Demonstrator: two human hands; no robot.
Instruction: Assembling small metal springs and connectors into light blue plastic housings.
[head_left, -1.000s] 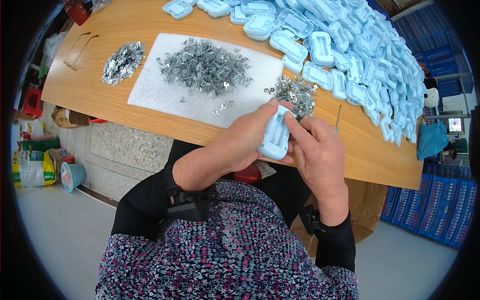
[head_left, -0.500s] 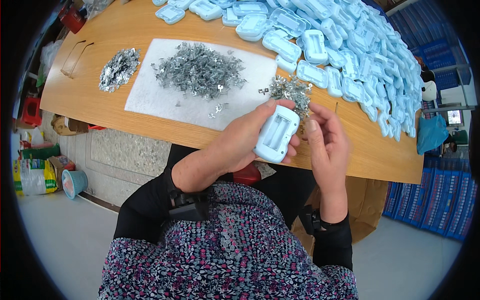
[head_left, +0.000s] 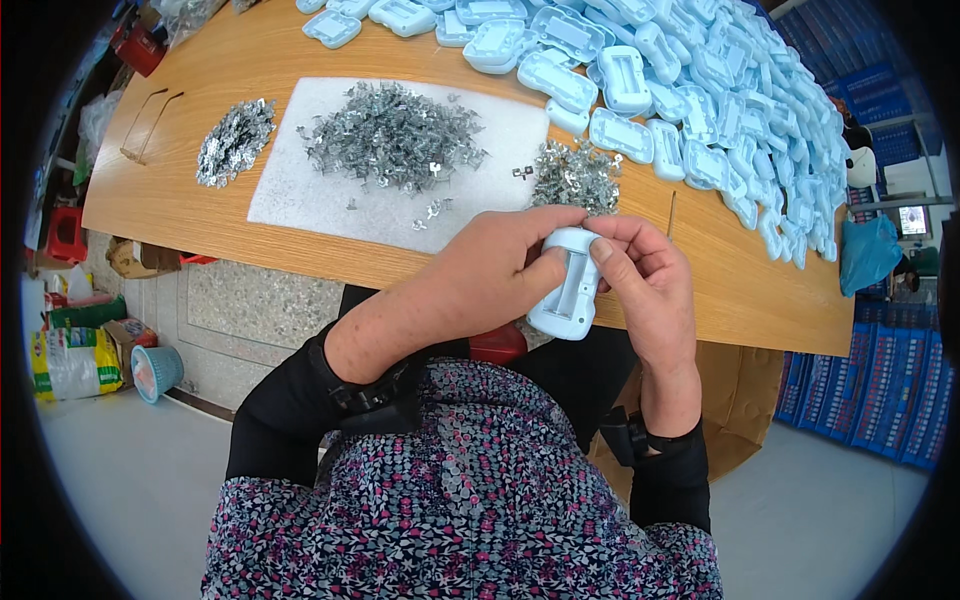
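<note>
While both hands meet just off the near edge of the desk (head_left: 760, 310), they clamp one pale blue plastic casing (head_left: 566, 290) between them: the left hand (head_left: 500, 275) wraps its left side with the thumb pressed on the face, and the right hand (head_left: 645, 280) pinches its upper right corner with thumb and fingertips. It is an oblong shell with rounded corners and a long rectangular recess down its middle, held upright and slightly tilted above the person's lap. Its back and left edge are hidden by the fingers, and whatever sits inside the recess is too small to make out. Behind it on the desk lie a small heap of metal clips (head_left: 575, 175), a larger heap (head_left: 392, 135) on a white mat (head_left: 310, 200), and a spread of like blue casings (head_left: 700, 90) toward the far right corner.
</note>
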